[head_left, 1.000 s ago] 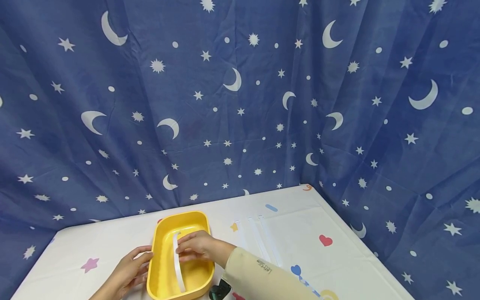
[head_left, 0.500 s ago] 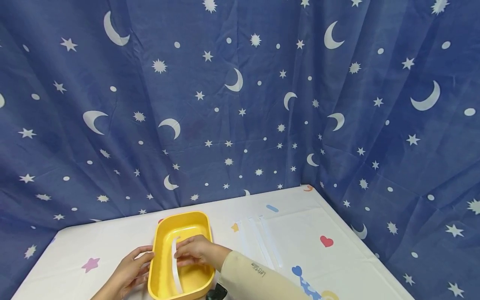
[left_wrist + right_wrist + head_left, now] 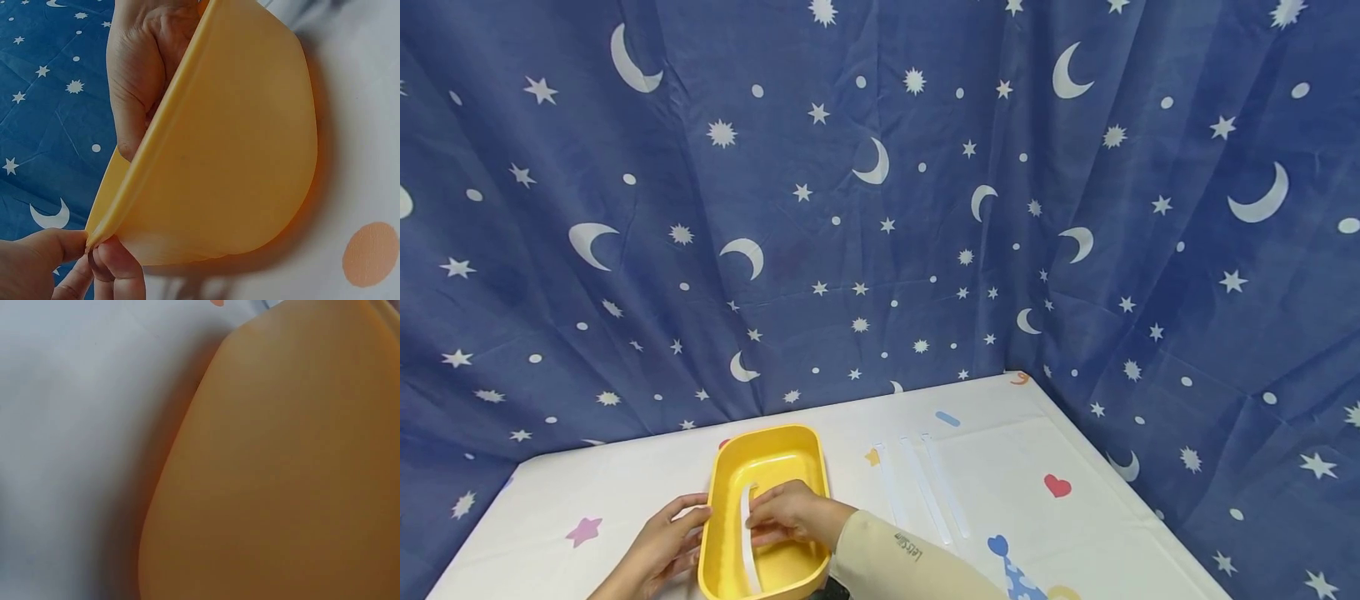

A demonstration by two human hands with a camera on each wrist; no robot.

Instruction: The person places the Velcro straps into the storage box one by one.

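Head view: left hand's [image 3: 658, 546] grip curled on yellow tub's [image 3: 718, 508] rim, right hand [image 3: 786, 515] pinching white strip [image 3: 747, 542] inside.

Even, soft light fills the head view; sharp, with slight bending at the edges. Both wrist views are dimmer; the yellow tub [image 3: 281, 469] looms blurred, shadowing the table [image 3: 69, 444].

Three white strips [image 3: 925, 490] on the tablecloth [image 3: 1075, 517]
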